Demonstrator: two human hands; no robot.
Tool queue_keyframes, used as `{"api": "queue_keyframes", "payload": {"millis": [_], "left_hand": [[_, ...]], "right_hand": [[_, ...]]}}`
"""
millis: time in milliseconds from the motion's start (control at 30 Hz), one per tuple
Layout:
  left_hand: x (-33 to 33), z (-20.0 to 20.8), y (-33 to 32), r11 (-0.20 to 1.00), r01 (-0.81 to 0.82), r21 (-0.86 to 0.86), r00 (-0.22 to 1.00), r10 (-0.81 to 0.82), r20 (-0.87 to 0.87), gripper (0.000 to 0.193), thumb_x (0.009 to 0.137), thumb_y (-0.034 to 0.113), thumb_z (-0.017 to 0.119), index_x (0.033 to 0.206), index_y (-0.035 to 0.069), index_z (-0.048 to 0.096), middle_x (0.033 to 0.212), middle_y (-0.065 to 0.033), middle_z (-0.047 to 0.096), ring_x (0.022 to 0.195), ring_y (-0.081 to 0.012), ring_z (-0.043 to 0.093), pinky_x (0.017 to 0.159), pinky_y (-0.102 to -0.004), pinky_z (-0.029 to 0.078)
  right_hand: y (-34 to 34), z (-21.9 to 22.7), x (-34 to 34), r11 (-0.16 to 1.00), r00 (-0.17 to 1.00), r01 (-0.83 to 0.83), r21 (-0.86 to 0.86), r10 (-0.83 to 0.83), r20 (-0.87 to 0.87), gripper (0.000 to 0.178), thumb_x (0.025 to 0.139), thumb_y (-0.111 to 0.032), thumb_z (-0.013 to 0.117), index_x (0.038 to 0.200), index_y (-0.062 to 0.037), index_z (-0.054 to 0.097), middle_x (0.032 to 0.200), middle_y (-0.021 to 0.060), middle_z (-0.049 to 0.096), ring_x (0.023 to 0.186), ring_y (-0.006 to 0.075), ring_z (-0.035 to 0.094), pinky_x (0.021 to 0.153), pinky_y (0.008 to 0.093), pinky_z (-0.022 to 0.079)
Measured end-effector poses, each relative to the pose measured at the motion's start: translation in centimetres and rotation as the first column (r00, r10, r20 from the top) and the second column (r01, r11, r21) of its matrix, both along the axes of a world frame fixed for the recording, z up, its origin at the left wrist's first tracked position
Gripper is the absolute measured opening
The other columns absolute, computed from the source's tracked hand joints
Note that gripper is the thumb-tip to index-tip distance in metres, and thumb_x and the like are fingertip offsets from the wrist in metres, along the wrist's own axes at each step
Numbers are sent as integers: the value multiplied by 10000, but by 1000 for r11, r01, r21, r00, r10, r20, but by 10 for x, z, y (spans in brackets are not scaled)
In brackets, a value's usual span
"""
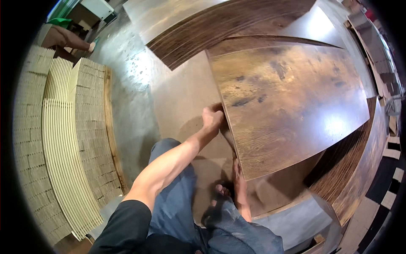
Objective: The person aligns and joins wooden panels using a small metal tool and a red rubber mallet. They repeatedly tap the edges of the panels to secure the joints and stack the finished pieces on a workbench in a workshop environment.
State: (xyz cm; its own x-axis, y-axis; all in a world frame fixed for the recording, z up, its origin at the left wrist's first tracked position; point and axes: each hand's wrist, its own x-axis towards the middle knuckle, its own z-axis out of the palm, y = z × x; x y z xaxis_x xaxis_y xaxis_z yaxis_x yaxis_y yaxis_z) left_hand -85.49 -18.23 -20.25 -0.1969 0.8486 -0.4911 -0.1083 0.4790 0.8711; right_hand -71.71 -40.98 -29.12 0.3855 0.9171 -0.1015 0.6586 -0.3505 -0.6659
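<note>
A large wood-grain board [292, 101], brown with dark patches and a glossy top, lies in front of me and to the right, its left edge turned toward my hands. My left hand [213, 117] is closed on that left edge, about midway along it, with the fingertips hidden. Closer to my body, my right hand [239, 175] grips the same edge near its near corner. The board covers part of its fingers. What lies beneath the board is mostly hidden.
A brown sheet [177, 93] lies on the floor under my feet. Stacks of wood-grain boards stand beyond [228, 21] and at the right [351, 165]. Tall stacks of pale, thin-edged panels [67, 139] line the left. Another person's leg [67, 38] shows at the far left.
</note>
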Motion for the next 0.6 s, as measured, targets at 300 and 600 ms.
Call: {"api": "queue_keyframes", "payload": {"millis": [300, 600], "left_hand": [[-9, 37, -13, 974, 58, -218, 993, -34, 114, 292, 872, 5, 483, 1091, -81, 657, 766, -143, 677, 519, -220, 600, 435, -363, 459], [-17, -24, -27, 999, 53, 11, 998, -53, -42, 375, 863, 158, 739, 1113, -101, 633, 1017, -142, 690, 890, -245, 651, 767, -376, 518]], "right_hand": [[12, -3, 21, 999, 994, 42, 28, -45, 99, 639, 849, -274, 624, 1397, 2, 450, 1444, 242, 419, 1364, 420, 349, 1094, 553, 322], [44, 39, -9, 948, 973, 178, 265, -210, 96, 542, 833, -179, 626, 1351, -48, 542, 1425, 209, 465, 1323, 408, 387, 1060, 502, 342]]}}
